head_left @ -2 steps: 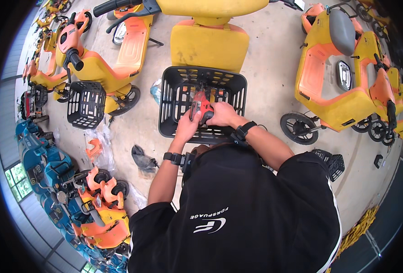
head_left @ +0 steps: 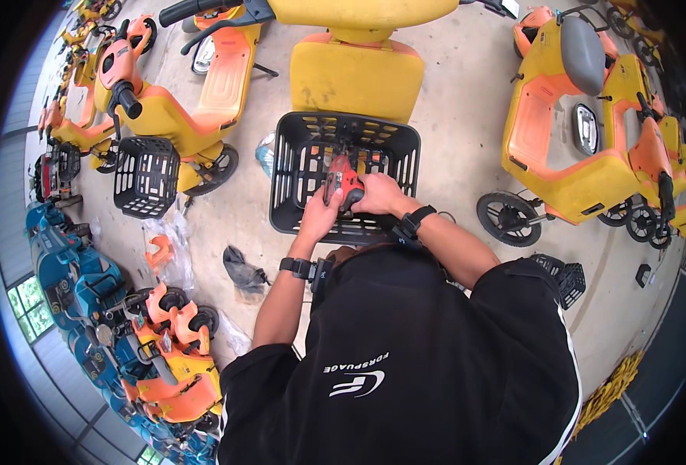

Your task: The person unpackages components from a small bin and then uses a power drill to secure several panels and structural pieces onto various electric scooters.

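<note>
Both of my hands are closed on a red and black cordless drill (head_left: pixel 346 180) inside a black plastic basket (head_left: pixel 281 205). My left hand (head_left: pixel 321 212) holds the drill's body from the left, thumb along its near end. From the right, my right hand (head_left: pixel 378 194) grips it, with some fingers hidden behind the tool. The drill points away from me, toward the basket's far wall and bottom, where its tip is hard to make out. This basket hangs on the front of a yellow scooter (head_left: pixel 356 76), whose handlebar crosses the top edge.
Yellow and orange scooters stand at left (head_left: pixel 157 108) and right (head_left: pixel 548 155), one with its own black basket (head_left: pixel 147 178). Lower left are loose orange parts (head_left: pixel 159 253), a black bag (head_left: pixel 244 270) and a row of blue scooters (head_left: pixel 87 291). Yellow pieces (head_left: pixel 610 391) lie lower right.
</note>
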The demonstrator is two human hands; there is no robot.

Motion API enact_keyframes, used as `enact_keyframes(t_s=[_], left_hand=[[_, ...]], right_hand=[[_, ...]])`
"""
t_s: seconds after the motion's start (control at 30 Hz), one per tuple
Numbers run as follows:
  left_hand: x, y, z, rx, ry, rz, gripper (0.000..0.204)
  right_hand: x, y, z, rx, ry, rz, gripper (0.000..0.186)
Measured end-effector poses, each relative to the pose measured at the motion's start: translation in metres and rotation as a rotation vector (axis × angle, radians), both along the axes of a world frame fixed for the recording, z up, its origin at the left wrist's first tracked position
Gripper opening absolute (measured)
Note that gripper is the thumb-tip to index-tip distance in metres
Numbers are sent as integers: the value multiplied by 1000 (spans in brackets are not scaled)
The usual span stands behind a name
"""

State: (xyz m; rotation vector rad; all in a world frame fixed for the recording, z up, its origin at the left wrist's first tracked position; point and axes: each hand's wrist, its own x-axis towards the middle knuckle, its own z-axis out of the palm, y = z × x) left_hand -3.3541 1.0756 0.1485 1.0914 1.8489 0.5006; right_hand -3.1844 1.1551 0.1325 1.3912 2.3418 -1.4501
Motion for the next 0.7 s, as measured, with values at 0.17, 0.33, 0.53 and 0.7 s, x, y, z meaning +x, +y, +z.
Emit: enact_keyframes(t_s=[0.17, 0.33, 0.53, 0.7], left_hand=[[2, -6, -8, 37, 19, 61, 45], [1, -8, -5, 22, 43, 42, 46], [0, -11, -6, 36, 8, 46, 46], [1, -11, -6, 61, 87, 97, 47]], right_hand=[[-1, 0, -5, 37, 21, 16, 54], [-4, -1, 0, 25, -32, 26, 55], [-6, -6, 3, 47, -40, 2, 56], [-7, -2, 6, 75, 25, 15, 55]])
